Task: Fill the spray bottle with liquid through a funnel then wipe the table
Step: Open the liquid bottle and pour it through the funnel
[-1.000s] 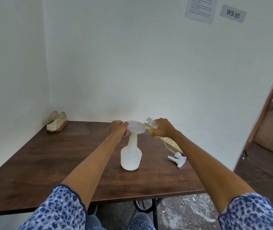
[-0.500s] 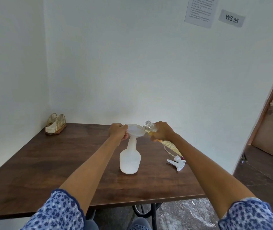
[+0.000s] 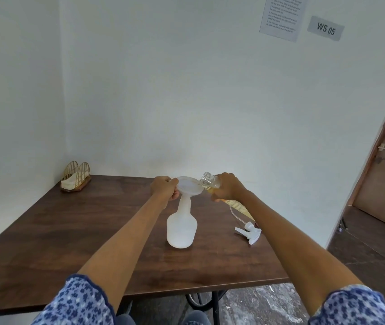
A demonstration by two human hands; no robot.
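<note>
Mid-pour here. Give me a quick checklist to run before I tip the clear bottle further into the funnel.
1. Funnel seated in the spray bottle neck: ok.
2. Left hand grips the funnel rim to steady it: ok.
3. Right hand holds the clear bottle, cap off, mouth over the funnel bowl: ok.
4. Spray bottle upright on the table: ok.
5. Liquid actually flowing, and fill level inside the spray bottle: cannot tell.
6. Trigger sprayer head lies on the table to the right, apart from the spray bottle: ok.
</note>
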